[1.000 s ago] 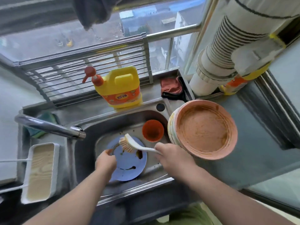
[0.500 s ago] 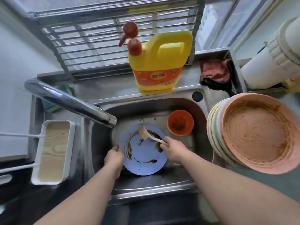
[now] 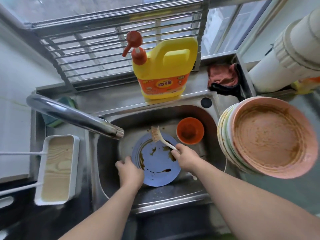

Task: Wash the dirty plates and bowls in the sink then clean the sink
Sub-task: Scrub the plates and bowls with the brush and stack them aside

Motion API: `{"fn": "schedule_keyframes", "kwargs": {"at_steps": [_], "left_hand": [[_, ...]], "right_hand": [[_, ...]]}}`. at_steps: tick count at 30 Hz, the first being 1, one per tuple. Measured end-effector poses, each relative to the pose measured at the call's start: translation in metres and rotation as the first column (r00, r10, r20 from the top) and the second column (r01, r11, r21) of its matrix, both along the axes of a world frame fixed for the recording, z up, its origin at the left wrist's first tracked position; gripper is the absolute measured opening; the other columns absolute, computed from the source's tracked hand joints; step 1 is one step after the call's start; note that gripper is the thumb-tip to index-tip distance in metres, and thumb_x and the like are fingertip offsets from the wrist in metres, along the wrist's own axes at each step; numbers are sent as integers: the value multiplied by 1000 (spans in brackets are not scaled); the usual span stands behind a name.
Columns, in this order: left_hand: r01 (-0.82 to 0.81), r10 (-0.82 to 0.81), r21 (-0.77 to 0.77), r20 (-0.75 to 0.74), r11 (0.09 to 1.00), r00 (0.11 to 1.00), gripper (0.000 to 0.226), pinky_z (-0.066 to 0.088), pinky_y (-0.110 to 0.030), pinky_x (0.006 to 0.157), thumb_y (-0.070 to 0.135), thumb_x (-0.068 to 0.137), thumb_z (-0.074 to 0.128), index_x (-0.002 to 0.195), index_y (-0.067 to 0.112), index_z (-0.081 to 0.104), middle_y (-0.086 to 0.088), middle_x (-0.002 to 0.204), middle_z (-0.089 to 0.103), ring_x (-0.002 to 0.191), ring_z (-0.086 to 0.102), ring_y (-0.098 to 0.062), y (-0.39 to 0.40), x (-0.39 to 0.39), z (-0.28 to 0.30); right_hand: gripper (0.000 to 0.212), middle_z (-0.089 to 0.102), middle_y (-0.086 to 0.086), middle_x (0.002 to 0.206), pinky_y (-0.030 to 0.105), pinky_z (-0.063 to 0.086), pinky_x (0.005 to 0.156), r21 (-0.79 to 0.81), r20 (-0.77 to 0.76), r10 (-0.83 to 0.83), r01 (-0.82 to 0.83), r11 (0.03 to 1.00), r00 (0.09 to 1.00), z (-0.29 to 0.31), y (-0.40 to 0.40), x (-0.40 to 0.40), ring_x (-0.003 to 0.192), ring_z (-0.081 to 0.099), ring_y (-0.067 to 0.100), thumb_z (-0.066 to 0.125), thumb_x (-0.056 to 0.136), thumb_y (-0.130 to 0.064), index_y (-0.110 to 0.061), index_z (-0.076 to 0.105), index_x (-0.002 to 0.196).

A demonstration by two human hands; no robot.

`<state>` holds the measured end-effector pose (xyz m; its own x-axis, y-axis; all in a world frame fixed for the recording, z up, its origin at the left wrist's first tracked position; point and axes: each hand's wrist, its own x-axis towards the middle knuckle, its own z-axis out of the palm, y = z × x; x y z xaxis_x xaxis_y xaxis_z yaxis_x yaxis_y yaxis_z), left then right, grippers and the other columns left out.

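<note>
— What's in the sink [image 3: 110, 153] just now?

— A blue plate [image 3: 155, 168], lying flat on the steel bottom, smeared with brown sauce. The left hand [image 3: 129, 172] grips its near-left rim, fingers curled over the edge.

— And the other hand?

— The right hand [image 3: 184, 156] is closed round the white handle of a dish brush [image 3: 160, 137]. The bristles sit on the plate's far edge, just under the tap spout [image 3: 74, 116].

— Anything else in the basin?

— A small orange bowl [image 3: 190, 131], dirty inside, just beside the plate on the right.

— More to wash?

— A stack of dirty plates [image 3: 270, 141] on the counter right of the sink, the top one pink and coated brown. Behind the basin stands a yellow detergent jug [image 3: 164, 71] with a red pump, and a reddish cloth [image 3: 223, 77] lies in the corner.
</note>
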<state>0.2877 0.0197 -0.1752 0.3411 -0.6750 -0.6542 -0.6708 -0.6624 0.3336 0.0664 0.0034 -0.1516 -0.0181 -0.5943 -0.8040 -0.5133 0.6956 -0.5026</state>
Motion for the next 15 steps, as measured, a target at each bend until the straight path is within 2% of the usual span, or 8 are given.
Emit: {"fn": "schedule_keyframes", "kwargs": {"at_steps": [2,4,7,9,12,15], "left_hand": [[-18,18,9,-3,1000,1000,37,57,-49,94,13,90,61,124,18,50,-8,124,39,105,56,-33,1,-2,-1],[-83,84,40,-24,996,996,47,59,-52,94,11,89,63,132,17,44,-11,123,51,109,59,-36,-3,-5,-1],[-215,220,50,-130,975,967,35,61,-47,84,26,99,61,126,22,39,-9,109,63,95,66,-31,-11,-5,9],[-263,260,12,-219,965,940,28,58,-43,79,40,104,55,125,26,42,-8,106,66,91,67,-27,-21,-1,17],[-307,274,-40,-357,951,893,29,61,-52,89,54,97,51,116,34,59,-7,108,73,99,71,-30,-32,9,30],[-338,281,-21,-510,941,813,24,63,-45,80,45,110,43,120,39,64,-1,111,75,102,73,-24,-31,9,61]], "right_hand": [[15,62,-2,95,27,40,60,8,10,3,-3,1000,1000,2,2,-1,81,58,12,47,111,-37,-27,58,107],[16,60,-3,92,26,36,58,10,13,12,-12,1000,1000,4,4,2,77,55,11,46,112,-36,-26,57,106],[20,62,1,91,30,41,61,-12,-12,47,-47,999,999,9,5,2,76,56,15,46,111,-38,-26,57,99],[21,64,3,92,36,46,65,-42,-59,61,-64,997,996,16,4,-4,81,61,20,48,109,-40,-27,56,95],[28,63,3,88,43,52,73,-94,-174,178,-196,976,969,41,-1,-13,85,63,28,50,106,-48,-26,51,89],[31,65,1,93,41,52,72,-93,-272,253,-287,953,928,76,-2,-18,86,62,27,41,106,-54,-30,54,91]]}}
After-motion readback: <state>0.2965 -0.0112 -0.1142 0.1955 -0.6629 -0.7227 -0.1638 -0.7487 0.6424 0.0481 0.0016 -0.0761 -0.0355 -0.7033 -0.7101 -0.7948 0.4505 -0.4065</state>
